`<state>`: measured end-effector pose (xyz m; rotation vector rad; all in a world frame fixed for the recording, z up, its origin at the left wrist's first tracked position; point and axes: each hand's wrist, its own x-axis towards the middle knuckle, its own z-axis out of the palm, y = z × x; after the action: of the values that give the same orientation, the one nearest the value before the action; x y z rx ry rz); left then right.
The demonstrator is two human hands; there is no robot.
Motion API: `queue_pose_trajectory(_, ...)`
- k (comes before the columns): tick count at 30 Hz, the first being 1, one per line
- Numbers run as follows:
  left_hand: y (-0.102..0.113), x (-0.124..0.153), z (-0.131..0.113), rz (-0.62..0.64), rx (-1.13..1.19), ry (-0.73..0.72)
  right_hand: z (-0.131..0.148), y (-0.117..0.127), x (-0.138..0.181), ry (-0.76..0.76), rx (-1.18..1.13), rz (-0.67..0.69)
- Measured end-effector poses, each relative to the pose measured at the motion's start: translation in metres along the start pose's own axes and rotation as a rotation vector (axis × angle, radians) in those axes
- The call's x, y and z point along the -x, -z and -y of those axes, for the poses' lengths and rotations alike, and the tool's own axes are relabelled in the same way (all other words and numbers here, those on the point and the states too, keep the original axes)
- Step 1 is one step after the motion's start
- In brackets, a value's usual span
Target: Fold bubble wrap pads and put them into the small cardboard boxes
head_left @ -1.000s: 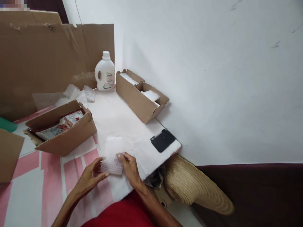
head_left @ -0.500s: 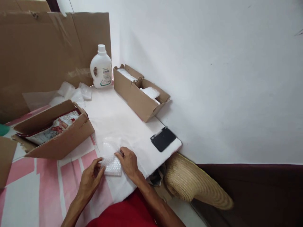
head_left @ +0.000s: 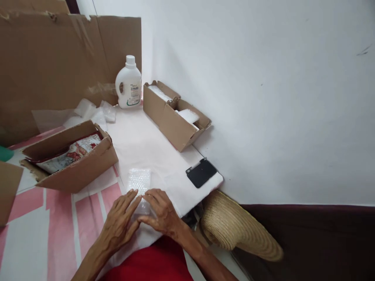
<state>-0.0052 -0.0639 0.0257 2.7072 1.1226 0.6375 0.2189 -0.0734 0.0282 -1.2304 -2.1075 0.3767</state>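
A bundle of bubble wrap point(head_left: 140, 183) lies on the white sheet point(head_left: 149, 146) near the table's front edge. My left hand point(head_left: 120, 224) rests on its left side with fingers stretched flat over it. My right hand point(head_left: 161, 212) covers its near right part, fingers curled down onto the wrap. Whatever is inside the wrap is hidden. The far end of the wrap sticks out beyond my fingers.
An open cardboard box point(head_left: 70, 156) with printed packets lies at left. A longer box point(head_left: 175, 117) with white wrapped pieces sits by the wall. A white bottle point(head_left: 129, 84), loose wrap scraps point(head_left: 90, 113), a black phone point(head_left: 202, 173), a straw hat point(head_left: 234, 228) and upright cardboard point(head_left: 58, 58) surround the sheet.
Both hands have moved from gripping the bundle's sides to lying over its near end. The wrap now lies flat with its far end stretched out.
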Motion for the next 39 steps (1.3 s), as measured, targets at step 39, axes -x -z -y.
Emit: queue_pose_trajectory(39,-0.039,-0.058,0.035,-0.137,0.324,0.64,-0.043,-0.023,-0.047,-0.454,-0.016,-0.026)
